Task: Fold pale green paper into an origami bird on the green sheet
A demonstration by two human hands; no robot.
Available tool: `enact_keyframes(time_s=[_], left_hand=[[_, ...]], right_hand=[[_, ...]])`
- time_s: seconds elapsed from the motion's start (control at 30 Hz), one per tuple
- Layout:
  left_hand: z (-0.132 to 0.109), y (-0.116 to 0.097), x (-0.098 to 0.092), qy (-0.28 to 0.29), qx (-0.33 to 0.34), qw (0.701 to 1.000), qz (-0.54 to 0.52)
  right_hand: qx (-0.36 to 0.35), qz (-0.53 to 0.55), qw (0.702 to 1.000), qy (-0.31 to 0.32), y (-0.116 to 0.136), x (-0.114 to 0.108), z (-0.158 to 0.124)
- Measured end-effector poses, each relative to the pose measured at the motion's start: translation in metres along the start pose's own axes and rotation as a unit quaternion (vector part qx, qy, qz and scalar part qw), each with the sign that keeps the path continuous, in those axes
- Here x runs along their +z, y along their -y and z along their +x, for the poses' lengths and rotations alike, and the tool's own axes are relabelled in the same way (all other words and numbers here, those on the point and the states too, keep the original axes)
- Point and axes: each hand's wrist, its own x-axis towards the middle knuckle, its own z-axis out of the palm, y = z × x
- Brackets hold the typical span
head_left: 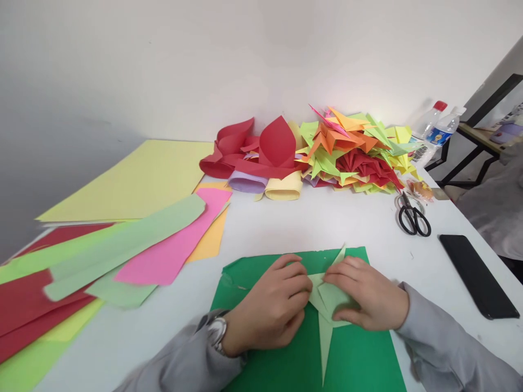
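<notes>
A pale green folded paper [327, 296] lies over a dark green sheet [351, 359], with one thin point reaching toward me and another pointing away. My left hand [275, 302], with a watch on its wrist, has its fingers curled closed at the paper's left side; the fingertips are partly hidden. From the right, my right hand [363, 291] grips the folded flap between thumb and fingers. Parts of the paper are covered by both hands.
Coloured paper strips [163, 239] and a yellow sheet stack [134, 174] are at left. Rolled red paper pieces [278, 141] and a pile of folded paper stars [351, 152] stand along the wall. Scissors [413, 215], a black phone [478, 275] and plastic bottles [441, 130] are at right.
</notes>
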Motion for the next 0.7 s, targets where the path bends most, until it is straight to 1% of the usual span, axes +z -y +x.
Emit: enact_keyframes(time_s=[0.13, 0.23, 0.3, 0.37, 0.5, 0.57, 0.67, 0.7], left_hand=[[0.0, 0.003, 0.001, 0.006, 0.007, 1.0, 0.024], [0.0, 0.005, 0.002, -0.016, 0.0, 0.999, 0.046], [0.0, 0.005, 0.001, -0.038, -0.012, 0.997, 0.062], [-0.002, 0.003, 0.0, -0.057, -0.025, 0.995, 0.074], [-0.006, -0.007, -0.002, -0.07, -0.049, 0.994, 0.065], [-0.006, -0.013, -0.002, -0.069, -0.072, 0.994, 0.05], [-0.004, -0.017, 0.0, -0.054, -0.133, 0.989, 0.031], [-0.002, -0.018, 0.001, -0.048, -0.143, 0.988, 0.027]], right_hand=[[-0.013, -0.002, 1.0, -0.01, 0.0, -0.002, -0.001], [-0.017, 0.012, 0.999, -0.036, 0.0, -0.001, -0.001], [-0.021, 0.018, 0.998, -0.061, -0.002, 0.0, -0.001], [-0.04, 0.013, 0.995, -0.095, -0.005, 0.002, 0.0], [-0.086, -0.027, 0.985, -0.149, -0.009, 0.006, 0.002], [-0.089, -0.049, 0.98, -0.169, -0.01, 0.007, 0.003], [-0.077, -0.067, 0.974, -0.204, -0.009, 0.008, 0.005], [-0.074, -0.068, 0.971, -0.215, -0.008, 0.008, 0.005]])
